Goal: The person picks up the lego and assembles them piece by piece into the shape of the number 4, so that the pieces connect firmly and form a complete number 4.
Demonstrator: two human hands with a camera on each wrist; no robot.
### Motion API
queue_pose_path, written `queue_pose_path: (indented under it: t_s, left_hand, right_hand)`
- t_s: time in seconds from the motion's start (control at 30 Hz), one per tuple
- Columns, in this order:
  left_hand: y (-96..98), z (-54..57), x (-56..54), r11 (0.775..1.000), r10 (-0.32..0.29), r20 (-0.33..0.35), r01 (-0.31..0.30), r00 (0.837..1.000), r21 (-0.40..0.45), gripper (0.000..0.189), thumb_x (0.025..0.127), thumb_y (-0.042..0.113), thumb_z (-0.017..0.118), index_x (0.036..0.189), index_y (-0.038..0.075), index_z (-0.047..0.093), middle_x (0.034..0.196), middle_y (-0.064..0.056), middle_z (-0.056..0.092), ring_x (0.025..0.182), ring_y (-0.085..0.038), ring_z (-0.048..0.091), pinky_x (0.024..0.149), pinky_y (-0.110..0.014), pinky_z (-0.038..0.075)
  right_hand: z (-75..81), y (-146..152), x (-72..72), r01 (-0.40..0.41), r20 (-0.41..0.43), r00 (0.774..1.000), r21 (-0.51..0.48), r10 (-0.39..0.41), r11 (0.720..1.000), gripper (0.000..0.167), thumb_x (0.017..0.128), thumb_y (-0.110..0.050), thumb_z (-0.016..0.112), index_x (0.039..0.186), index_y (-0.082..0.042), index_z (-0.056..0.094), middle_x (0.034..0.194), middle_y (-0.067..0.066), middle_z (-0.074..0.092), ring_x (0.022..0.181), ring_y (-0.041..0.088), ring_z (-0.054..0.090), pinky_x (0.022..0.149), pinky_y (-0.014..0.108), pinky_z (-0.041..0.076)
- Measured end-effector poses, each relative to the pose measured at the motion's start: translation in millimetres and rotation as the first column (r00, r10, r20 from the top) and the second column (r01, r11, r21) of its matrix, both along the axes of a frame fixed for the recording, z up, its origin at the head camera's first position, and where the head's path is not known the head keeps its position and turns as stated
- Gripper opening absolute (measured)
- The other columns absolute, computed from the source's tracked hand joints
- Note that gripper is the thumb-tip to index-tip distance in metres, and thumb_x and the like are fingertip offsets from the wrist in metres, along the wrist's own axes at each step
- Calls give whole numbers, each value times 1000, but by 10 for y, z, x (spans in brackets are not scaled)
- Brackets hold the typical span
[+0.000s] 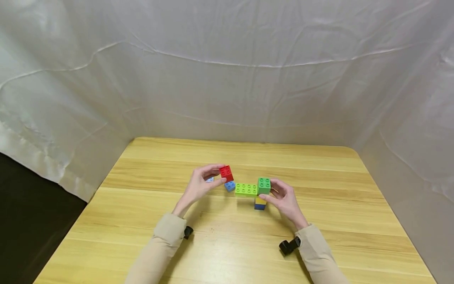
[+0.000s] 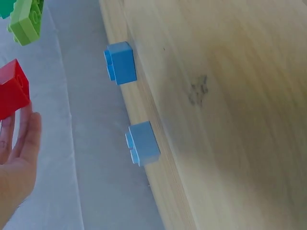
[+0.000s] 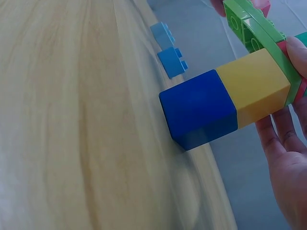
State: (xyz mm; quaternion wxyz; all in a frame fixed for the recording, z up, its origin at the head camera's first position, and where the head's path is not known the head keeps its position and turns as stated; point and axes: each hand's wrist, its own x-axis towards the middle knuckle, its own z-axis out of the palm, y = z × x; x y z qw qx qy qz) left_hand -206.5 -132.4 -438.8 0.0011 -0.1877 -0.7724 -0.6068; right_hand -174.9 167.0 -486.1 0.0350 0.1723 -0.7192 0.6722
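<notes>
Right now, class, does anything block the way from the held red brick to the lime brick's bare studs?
Nothing visible does: the left wrist view shows a gap between the red brick and the lime brick. The blue brick between them in the head view sits lower, on the table.

From my remote seat, I take this for a small screened-off recording place, as in a lab, though the wider building I cannot tell. Pale grey, slightly shiny hanging sheets enclose the back and sides of a light-brown wooden table, and small black devices sit at two beige sleeves.
</notes>
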Motion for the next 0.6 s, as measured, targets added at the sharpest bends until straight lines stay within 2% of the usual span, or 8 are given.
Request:
queue_pose_path:
  t_s: [0.07, 0.2, 0.33, 0.43, 0.6]
  left_hand:
    - [5, -6, 10, 1000, -12, 14, 12, 1000, -3, 42, 89, 9, 76, 130, 8, 67, 127, -19, 69, 117, -35, 67, 101, -48, 56]
    - [28, -24, 27, 998, -56, 13, 56, 998, 19, 43, 92, 9, 73, 134, 6, 63, 132, -22, 66, 118, -38, 67, 95, -37, 60]
    - [87, -41, 50, 994, -101, -34, 102, 994, 34, 44, 94, 6, 69, 137, 4, 59, 131, -24, 65, 117, -38, 66, 95, -27, 58]
    - [148, -47, 73, 991, -136, -75, 137, 988, 9, 44, 96, 7, 67, 139, 4, 57, 129, -22, 67, 117, -35, 66, 98, -27, 57]
    - [233, -52, 96, 987, -156, -120, 151, 981, -45, 45, 95, 9, 69, 138, 3, 57, 125, -18, 70, 116, -31, 67, 105, -40, 54]
  right_hand:
    - [-4, 4, -4, 1, -8, 1000, 2, -1, 1000, 49, 81, 6, 77, 125, 13, 56, 118, -17, 67, 110, -2, 64, 101, 15, 51]
    - [-12, 24, -15, 4, -21, 1000, 5, -4, 1000, 49, 81, 7, 76, 125, 14, 55, 117, -18, 66, 110, -2, 64, 101, 14, 50]
    - [-8, 39, -19, 11, -30, 999, 7, -10, 1000, 48, 81, 10, 75, 125, 16, 55, 117, -19, 66, 109, -3, 63, 100, 13, 50]
    - [-4, 41, -19, 17, -33, 999, 8, -17, 1000, 48, 81, 11, 75, 125, 16, 55, 117, -20, 65, 109, -4, 63, 100, 13, 50]
    - [-20, 39, -31, 21, -35, 999, 13, -20, 1000, 48, 81, 10, 75, 125, 16, 55, 118, -20, 65, 110, -4, 63, 100, 12, 50]
